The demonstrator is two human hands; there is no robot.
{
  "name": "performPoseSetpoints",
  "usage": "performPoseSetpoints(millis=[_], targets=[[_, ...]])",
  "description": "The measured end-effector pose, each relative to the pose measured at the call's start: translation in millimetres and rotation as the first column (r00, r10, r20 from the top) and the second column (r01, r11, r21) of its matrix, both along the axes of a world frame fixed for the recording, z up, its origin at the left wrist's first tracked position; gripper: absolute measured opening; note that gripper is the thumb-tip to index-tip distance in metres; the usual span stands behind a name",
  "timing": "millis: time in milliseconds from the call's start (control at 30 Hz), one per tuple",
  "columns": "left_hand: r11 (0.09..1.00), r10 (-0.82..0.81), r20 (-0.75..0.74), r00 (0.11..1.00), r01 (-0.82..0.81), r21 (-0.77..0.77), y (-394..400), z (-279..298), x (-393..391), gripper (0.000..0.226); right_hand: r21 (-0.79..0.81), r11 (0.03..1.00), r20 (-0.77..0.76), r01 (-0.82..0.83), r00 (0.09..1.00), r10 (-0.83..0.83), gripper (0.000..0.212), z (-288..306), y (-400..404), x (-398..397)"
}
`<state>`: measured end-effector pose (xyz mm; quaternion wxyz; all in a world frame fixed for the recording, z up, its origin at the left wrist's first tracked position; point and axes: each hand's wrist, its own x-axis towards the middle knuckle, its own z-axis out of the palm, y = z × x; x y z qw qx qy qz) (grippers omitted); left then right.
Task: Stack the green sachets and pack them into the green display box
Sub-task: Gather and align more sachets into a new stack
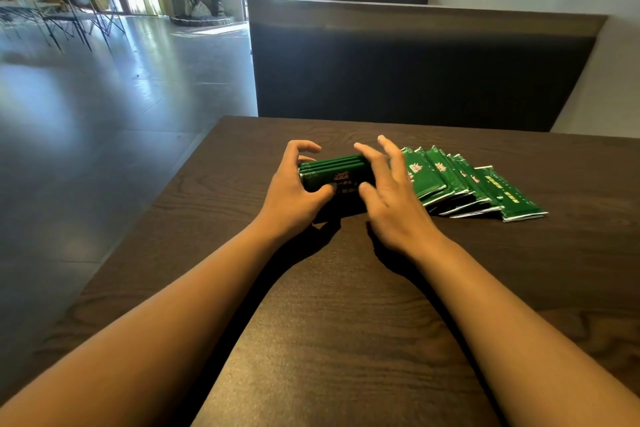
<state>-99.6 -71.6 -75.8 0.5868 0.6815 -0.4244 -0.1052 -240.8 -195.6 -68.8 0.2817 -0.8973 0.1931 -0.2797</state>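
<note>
Step in hand, as I judge it: steady green display box (332, 175) before loading. Do it well by holding box square on table (346, 322) and keeping its mouth clear; where mouth faces I cannot tell.

My left hand (294, 191): thumb pressed on box's near face, fingers arched over left end, curled round it.

Box: mid-table, between both hands.

My right hand (388, 191): fingers spread, relaxed, resting against box's right end, gripping nothing.

Green sachets (460, 184): fanned, overlapping, just right of that hand, not yet stacked.
</note>
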Motion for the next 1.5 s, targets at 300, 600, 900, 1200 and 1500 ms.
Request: performPoseSetpoints(millis=[300,600,900,1200,1500], targets=[[0.999,0.038,-0.159,0.986,-0.04,-0.005,1.6,-1.3,2.8,0.06,-0.377,0.836,-0.288,0.399,0.807,-0.515,0.036,-0.4,-25.3,-15.7],[1.0,0.015,-0.178,0.984,-0.018,-0.012,1.5,-3.1,3.8,0.062,-0.468,0.781,-0.23,0.413,0.797,-0.559,0.048,1.0,-23.9,-12.6],[0.999,0.022,-0.195,0.98,-0.026,-0.019,2.4,-1.5,3.0,0.066,-0.46,0.785,-0.117,0.414,0.848,-0.516,0.065,5.7,-20.5,-12.6],[0.999,0.026,-0.225,0.974,-0.031,-0.019,1.4,-2.1,2.8,0.061,-0.341,0.859,-0.023,0.38,0.911,-0.412,0.071,6.1,-19.9,-12.5],[0.998,0.064,-0.186,0.98,-0.066,-0.004,-0.1,-2.9,5.0,0.042,-0.046,0.874,0.379,0.484,0.818,-0.432,0.037,13.6,-24.9,-16.7]])
